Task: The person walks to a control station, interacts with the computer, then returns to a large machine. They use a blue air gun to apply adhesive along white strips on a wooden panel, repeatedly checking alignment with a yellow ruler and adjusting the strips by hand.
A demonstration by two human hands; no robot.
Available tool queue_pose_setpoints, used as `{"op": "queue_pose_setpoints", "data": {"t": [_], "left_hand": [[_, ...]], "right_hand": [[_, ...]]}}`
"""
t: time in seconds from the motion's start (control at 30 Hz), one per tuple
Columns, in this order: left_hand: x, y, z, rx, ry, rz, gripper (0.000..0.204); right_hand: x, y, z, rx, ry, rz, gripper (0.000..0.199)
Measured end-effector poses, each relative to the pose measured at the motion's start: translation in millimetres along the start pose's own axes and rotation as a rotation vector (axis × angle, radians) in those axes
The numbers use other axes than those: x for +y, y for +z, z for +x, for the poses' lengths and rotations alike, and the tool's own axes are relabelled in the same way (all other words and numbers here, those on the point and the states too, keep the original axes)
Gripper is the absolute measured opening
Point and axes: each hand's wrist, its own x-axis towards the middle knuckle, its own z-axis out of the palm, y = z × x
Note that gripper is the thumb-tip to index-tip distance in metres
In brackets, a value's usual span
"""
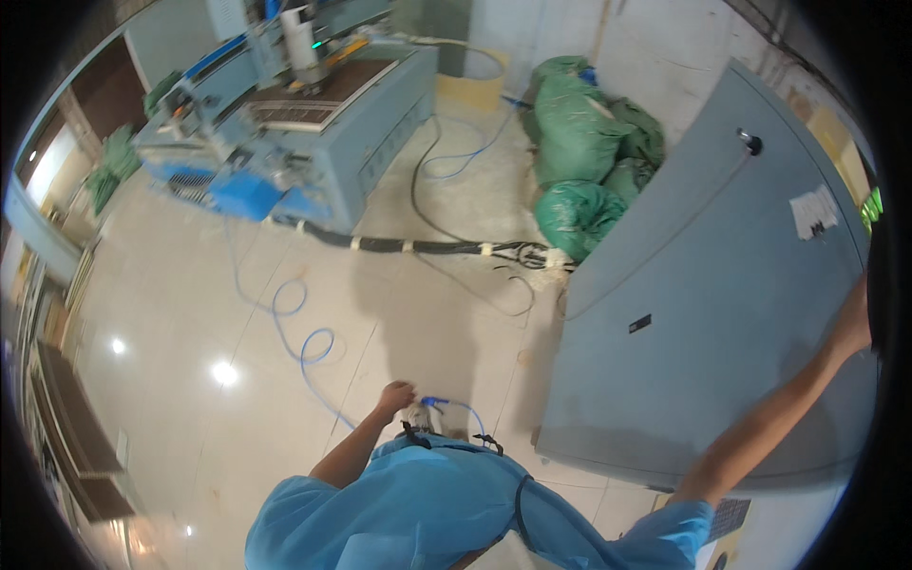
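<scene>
My left hand [399, 393] is in front of my waist, small in view, its fingers curled in with nothing visible in them. Just to its right is a blue air blow gun [433, 403] with a thin blue hose [468, 409]; a gap seems to separate it from the hand. My right arm stretches out to the far right, past the front of a tall grey-blue cabinet [684, 313]. There my right hand [859, 318] meets a dark shape [880, 285] at the picture's rim, and its fingers are hidden.
A CNC machine [380, 142] stands at the far left. Bundled black cables [380, 244] cross the tiled floor, and a coiled blue hose [306, 347] lies nearer. Green sacks [575, 133] lean against the back wall. Brown boards [76, 418] stand along the left.
</scene>
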Motion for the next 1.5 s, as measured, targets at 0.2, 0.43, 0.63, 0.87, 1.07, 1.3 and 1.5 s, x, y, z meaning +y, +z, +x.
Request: {"op": "queue_pose_setpoints", "data": {"t": [0.2,0.43,0.63,0.87,1.07,1.3,1.5], "left_hand": [[123.3,84.1,-129.8,-0.371,0.309,-0.248,0.049],[136.5,64.2,-158.9,-0.228,0.285,-0.436,0.047],[71.6,15.5,-148.8,-0.132,0.036,-0.568,0.037],[24.1,-23.9,-162.3,-0.042,0.025,-0.042,0.043],[0.0,-48.8,-151.0,0.181,-0.103,0.128,0.041],[-143.4,-51.5,-39.2,-0.023,-0.325,0.458,0.043],[-222.2,-33.9,-26.5,0.121,-0.502,0.431,0.029]], "right_hand": [[-188.2,58.3,-278.6,-0.599,0.482,0.666,0.019],[-347.4,-32.2,-463.1,-1.189,0.428,1.098,0.031],[-371.5,-87.7,-509.9,-1.561,0.314,1.276,0.035],[-306.2,-91.9,-618.4,-1.709,0.808,0.768,0.028],[-260.5,-125.8,-760.7,-2.028,0.954,0.156,0.036],[-296.2,-92.7,-982.4,-2.127,0.738,0.11,0.034],[-331.7,-36.4,-1213.0,-2.25,0.383,0.102,0.035]]}}
